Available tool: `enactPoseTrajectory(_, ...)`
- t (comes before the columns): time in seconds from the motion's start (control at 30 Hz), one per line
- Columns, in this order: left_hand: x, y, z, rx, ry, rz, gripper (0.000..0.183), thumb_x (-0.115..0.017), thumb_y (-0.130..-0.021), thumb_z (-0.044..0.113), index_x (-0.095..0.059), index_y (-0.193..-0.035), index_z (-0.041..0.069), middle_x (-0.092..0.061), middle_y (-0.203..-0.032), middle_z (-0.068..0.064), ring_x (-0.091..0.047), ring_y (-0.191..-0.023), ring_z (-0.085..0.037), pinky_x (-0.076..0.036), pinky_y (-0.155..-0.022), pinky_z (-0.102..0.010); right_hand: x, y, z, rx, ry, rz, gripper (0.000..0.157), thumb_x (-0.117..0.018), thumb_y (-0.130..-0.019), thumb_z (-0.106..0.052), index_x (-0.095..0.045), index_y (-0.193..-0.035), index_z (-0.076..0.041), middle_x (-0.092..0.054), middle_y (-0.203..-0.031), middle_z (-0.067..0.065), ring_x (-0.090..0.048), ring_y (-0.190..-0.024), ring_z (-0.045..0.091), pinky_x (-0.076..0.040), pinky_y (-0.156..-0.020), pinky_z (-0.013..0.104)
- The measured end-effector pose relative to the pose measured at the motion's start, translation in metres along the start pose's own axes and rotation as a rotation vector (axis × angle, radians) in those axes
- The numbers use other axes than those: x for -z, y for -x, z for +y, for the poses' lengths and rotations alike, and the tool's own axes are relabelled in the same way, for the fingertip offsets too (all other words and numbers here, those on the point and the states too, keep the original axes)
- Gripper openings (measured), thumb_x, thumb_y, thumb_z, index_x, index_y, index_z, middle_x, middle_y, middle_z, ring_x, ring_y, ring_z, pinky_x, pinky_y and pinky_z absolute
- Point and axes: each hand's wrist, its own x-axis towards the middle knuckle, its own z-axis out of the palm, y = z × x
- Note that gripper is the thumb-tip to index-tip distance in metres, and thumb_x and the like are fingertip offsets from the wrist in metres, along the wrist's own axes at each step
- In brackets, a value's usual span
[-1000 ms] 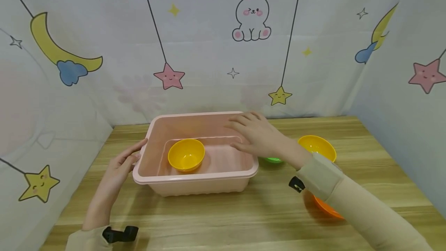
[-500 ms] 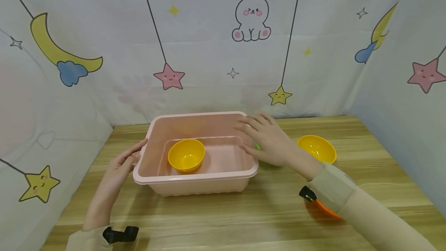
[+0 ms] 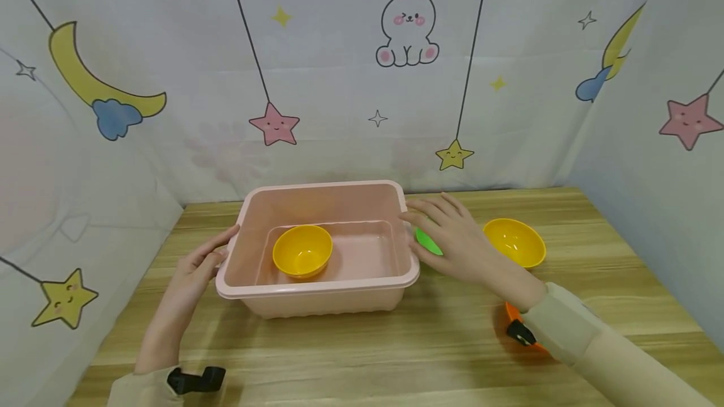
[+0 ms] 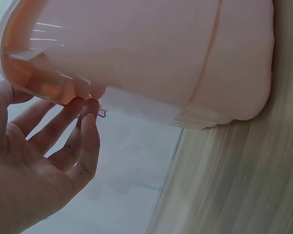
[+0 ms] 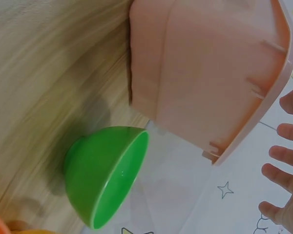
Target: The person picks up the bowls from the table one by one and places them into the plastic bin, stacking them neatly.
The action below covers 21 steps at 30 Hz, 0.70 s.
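A pink plastic basin (image 3: 319,289) stands on the wooden table with a yellow bowl (image 3: 302,252) inside it, toward the left. My left hand (image 3: 195,269) holds the basin's left rim; the left wrist view shows its fingers curled up under that rim. Over at the right rim, my right hand (image 3: 455,240) hovers with fingers spread and holds nothing. Partly hidden beneath it is a green bowl (image 3: 428,241). The right wrist view shows this green bowl (image 5: 95,175) on the table beside the basin, apart from the fingers.
Another yellow bowl (image 3: 516,242) sits farther right. An orange bowl (image 3: 513,313) is mostly covered by the right sleeve and wrist strap. White cloth walls (image 3: 339,68) printed with stars and a rabbit enclose the table at the back and sides.
My right hand has moved right, from above the basin's inside to its right rim, uncovering some of the green bowl. The left hand and the basin have stayed put.
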Motion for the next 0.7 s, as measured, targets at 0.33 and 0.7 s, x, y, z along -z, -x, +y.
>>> enactPoseTrajectory(0.33, -0.001, 0.001, -0.001, -0.007, -0.004, 0.009, 0.047, -0.042, -0.103, 0.033, -0.04, -0.148, 0.019, -0.043, -0.146, 0.018, -0.048, -0.115, 0.01, -0.046, -0.085, -0.012, -0.001, 0.027, 0.009, -0.012, -0.015, 0.006, 0.043, -0.062, -0.089, -0.029, -0.057, -0.13, -0.015, -0.055, -0.136, 0.008, -0.048, -0.126, 0.026, -0.025, -0.113, 0.054)
enactPoseTrajectory(0.7, 0.0, -0.001, 0.0, -0.01, -0.017, 0.016, 0.047, -0.042, -0.103, 0.033, -0.04, -0.148, 0.02, -0.043, -0.147, 0.017, -0.047, -0.115, 0.011, -0.046, -0.085, -0.012, 0.008, 0.055, 0.01, 0.003, 0.059, 0.033, 0.051, -0.035, -0.101, -0.048, -0.057, -0.131, -0.013, -0.058, -0.13, 0.007, -0.051, -0.121, 0.029, -0.027, -0.111, 0.052)
